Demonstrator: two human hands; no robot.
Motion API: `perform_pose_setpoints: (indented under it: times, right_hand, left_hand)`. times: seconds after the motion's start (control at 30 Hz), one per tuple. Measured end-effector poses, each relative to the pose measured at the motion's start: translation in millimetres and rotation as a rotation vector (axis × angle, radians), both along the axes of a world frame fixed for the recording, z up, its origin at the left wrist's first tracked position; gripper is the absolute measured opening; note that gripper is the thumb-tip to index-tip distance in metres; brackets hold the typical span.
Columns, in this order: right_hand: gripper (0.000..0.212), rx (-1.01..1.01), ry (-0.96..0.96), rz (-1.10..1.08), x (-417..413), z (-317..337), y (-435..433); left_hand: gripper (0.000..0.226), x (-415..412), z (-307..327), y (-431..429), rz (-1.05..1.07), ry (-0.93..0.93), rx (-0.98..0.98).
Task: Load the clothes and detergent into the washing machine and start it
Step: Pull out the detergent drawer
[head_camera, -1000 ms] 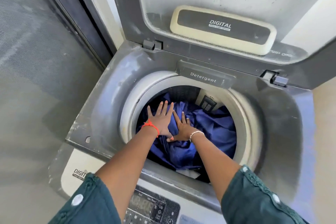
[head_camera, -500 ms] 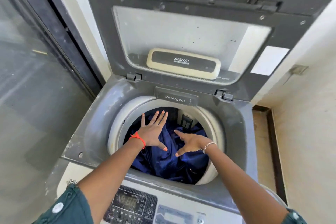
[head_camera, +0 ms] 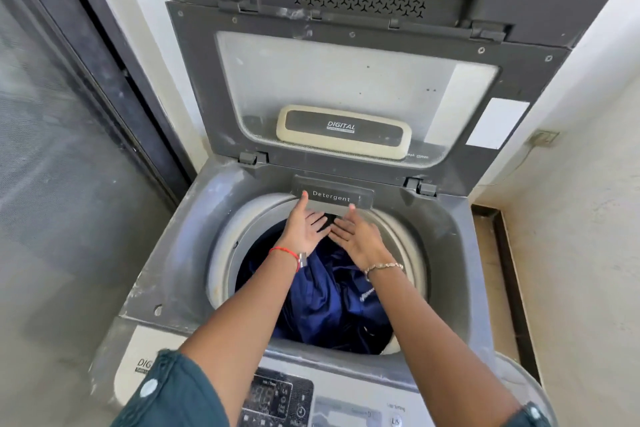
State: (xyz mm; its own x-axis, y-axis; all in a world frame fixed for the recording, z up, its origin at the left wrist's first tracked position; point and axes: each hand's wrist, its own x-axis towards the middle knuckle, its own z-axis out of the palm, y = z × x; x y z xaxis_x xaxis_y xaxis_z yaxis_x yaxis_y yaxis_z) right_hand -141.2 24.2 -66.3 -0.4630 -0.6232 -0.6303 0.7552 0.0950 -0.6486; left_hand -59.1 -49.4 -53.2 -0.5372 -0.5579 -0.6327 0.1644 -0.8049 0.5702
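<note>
A grey top-loading washing machine [head_camera: 166, 253] stands with its lid [head_camera: 346, 80] raised upright. Dark blue clothes [head_camera: 332, 302] lie in the drum. At the drum's back rim sits a dark drawer marked Detergent [head_camera: 360, 199]. My left hand [head_camera: 304, 229] and my right hand [head_camera: 356, 236] reach over the clothes to that drawer, palms turned toward each other. Both thumbs touch the drawer's lower front edge, and the fingers point under it, fairly straight. Neither hand holds anything. The control panel [head_camera: 277, 399] shows at the bottom.
A dark-framed glass door [head_camera: 69, 149] runs along the left of the machine. A beige tiled wall and floor [head_camera: 571, 253] lie to the right. The raised lid blocks the space behind the drum.
Both hands lifted off the blue clothes and moved up and back to the detergent drawer. The camera pulled back and up, so the whole lid now shows.
</note>
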Motion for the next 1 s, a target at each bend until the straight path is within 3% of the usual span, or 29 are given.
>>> perform_pose_setpoints:
  times: [0.2, 0.33, 0.47, 0.7, 1.0]
  right_hand:
    - [0.066, -0.049, -0.139, -0.293, -13, -10, -34]
    - [0.073, -0.034, -0.156, -0.399, -17, -8, -41]
    - [0.079, -0.084, -0.196, -0.443, -19, -8, -42]
    - [0.072, -0.135, -0.217, -0.509, -22, -8, -44]
    - [0.066, -0.150, -0.212, -0.503, -19, -6, -39]
  left_hand:
    - [0.079, -26, 0, -26, 0.153, 0.123, 0.130]
    - [0.073, -36, -8, -36, 0.203, 0.007, 0.101]
    - [0.072, -40, -25, -39, 0.191, 0.010, 0.129]
    - [0.046, -48, -35, -35, 0.297, 0.255, 0.221]
    - [0.058, -45, -38, -36, 0.273, 0.271, 0.203]
